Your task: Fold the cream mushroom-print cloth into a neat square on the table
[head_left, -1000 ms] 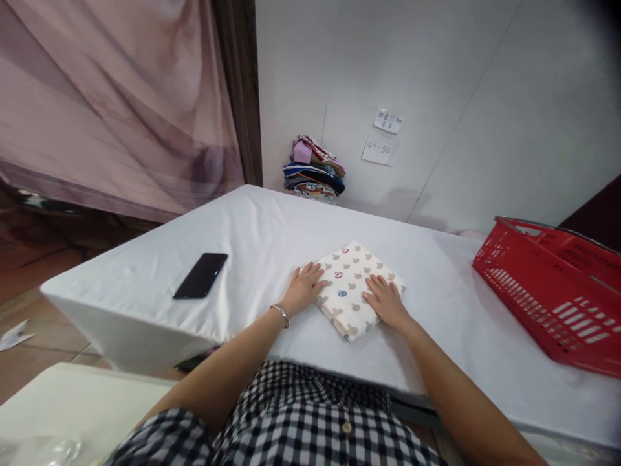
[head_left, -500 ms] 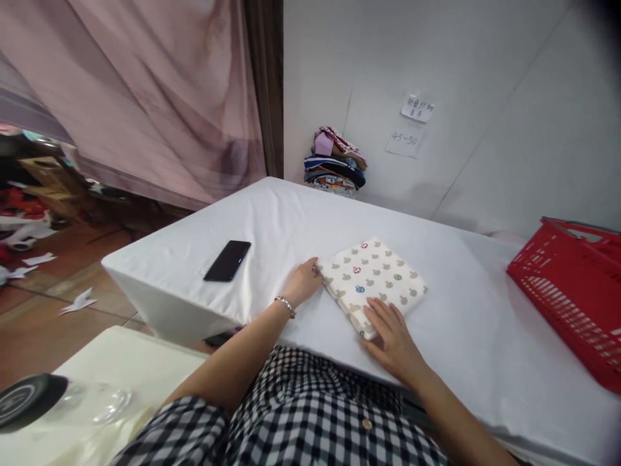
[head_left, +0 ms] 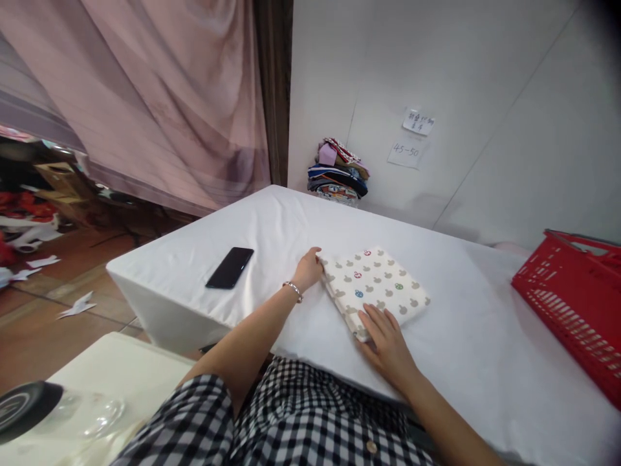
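Note:
A folded white cloth (head_left: 383, 278) with grey apple-like prints and a few red, blue and green ones lies flat on the white-covered table (head_left: 460, 310). At its left corner my left hand (head_left: 309, 268), with a bracelet at the wrist, has its fingers closed on the edge; the fingertips are partly hidden. My right hand (head_left: 388, 343) rests on the near edge, fingers stretched over the top of the fabric and the thumb beside the near corner. Left of the cloth lies a black phone (head_left: 229, 267), apart from both hands.
A red plastic basket (head_left: 563, 285) stands at the table's right. Beyond the far edge is a stack of folded fabrics (head_left: 338, 171) against the wall, near two paper notes (head_left: 406, 152). A pale surface (head_left: 130, 356) at lower left holds a clear container with a black lid (head_left: 29, 408).
The view has tilted slightly, so the scene sits a little lower. My left hand has lifted slightly at the cloth's left corner. My right hand has shifted slightly left along the near edge.

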The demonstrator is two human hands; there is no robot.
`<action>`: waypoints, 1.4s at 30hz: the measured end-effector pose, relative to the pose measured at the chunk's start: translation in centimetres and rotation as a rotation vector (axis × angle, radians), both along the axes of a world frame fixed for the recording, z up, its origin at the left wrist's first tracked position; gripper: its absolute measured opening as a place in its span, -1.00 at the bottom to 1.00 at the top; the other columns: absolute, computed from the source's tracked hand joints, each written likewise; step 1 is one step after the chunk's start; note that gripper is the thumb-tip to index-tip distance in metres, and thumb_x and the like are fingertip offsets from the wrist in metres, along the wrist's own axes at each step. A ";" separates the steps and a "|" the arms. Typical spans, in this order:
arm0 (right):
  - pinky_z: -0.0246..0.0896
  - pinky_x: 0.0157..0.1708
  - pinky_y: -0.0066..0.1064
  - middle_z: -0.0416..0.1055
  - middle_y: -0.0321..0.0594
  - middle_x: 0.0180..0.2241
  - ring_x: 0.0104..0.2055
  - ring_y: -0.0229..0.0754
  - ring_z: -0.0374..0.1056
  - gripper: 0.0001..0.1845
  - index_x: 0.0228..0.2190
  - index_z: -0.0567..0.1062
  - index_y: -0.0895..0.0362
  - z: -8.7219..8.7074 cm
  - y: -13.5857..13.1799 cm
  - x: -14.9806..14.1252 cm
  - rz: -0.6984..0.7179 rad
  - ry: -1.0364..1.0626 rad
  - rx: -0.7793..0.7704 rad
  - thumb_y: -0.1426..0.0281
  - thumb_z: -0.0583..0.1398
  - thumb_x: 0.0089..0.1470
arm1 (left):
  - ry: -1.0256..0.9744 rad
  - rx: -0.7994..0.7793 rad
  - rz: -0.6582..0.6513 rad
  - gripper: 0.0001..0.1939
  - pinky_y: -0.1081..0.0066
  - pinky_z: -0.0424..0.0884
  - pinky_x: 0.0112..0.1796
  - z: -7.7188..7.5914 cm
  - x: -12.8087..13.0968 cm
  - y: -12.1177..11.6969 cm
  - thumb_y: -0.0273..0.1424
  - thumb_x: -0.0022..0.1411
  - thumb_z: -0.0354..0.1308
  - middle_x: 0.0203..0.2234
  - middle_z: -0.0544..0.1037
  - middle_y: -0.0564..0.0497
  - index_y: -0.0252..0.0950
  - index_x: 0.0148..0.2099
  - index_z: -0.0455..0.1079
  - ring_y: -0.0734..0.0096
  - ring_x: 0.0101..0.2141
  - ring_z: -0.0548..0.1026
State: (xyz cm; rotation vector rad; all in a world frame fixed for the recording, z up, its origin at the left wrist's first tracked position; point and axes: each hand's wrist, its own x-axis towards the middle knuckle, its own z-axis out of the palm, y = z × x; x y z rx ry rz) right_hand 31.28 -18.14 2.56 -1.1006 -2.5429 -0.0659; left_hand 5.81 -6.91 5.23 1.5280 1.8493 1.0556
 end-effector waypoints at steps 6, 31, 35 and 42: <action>0.00 0.07 -0.11 0.24 0.01 0.11 0.14 0.04 0.11 -0.51 0.05 0.33 0.15 0.8 1.5 -2.8 0.021 -0.003 -0.046 0.37 0.12 0.04 | -0.155 -0.083 0.130 -0.45 0.49 0.36 -0.37 -0.8 -1.5 2.8 -0.66 -0.02 0.05 -0.29 0.52 -0.06 -0.35 0.08 0.26 0.45 -0.39 0.47; -0.44 0.23 -0.02 -0.19 -0.10 0.30 0.34 -0.05 -0.35 -0.25 0.24 0.01 0.13 4.0 10.0 -10.5 0.052 -0.137 -0.422 0.01 -0.04 0.13 | -0.296 -0.054 0.148 -0.51 0.55 0.37 -0.40 -2.0 -2.1 3.3 -0.65 0.02 0.03 -0.34 0.54 -0.02 -0.37 0.06 0.31 0.52 -0.42 0.48; -0.48 0.24 -0.05 -0.23 -0.13 0.31 0.34 -0.09 -0.37 -0.25 0.24 0.00 0.12 3.0 9.6 -10.4 0.056 -0.152 -0.419 -0.01 -0.07 0.14 | -0.335 -0.045 0.163 -0.53 0.56 0.36 -0.42 -2.2 -2.2 3.4 -0.65 0.01 0.03 -0.37 0.53 0.01 -0.35 0.02 0.34 0.54 -0.44 0.48; -0.50 0.24 -0.03 -0.20 -0.15 0.31 0.34 -0.07 -0.36 -0.27 0.23 0.04 0.10 3.1 9.6 -10.4 0.045 -0.122 -0.418 0.00 -0.04 0.13 | -0.424 -0.016 0.106 -0.63 0.50 0.40 -0.37 -2.2 -2.2 2.8 -0.35 0.20 0.02 -0.37 0.54 -0.02 -0.36 0.04 0.32 0.47 -0.39 0.49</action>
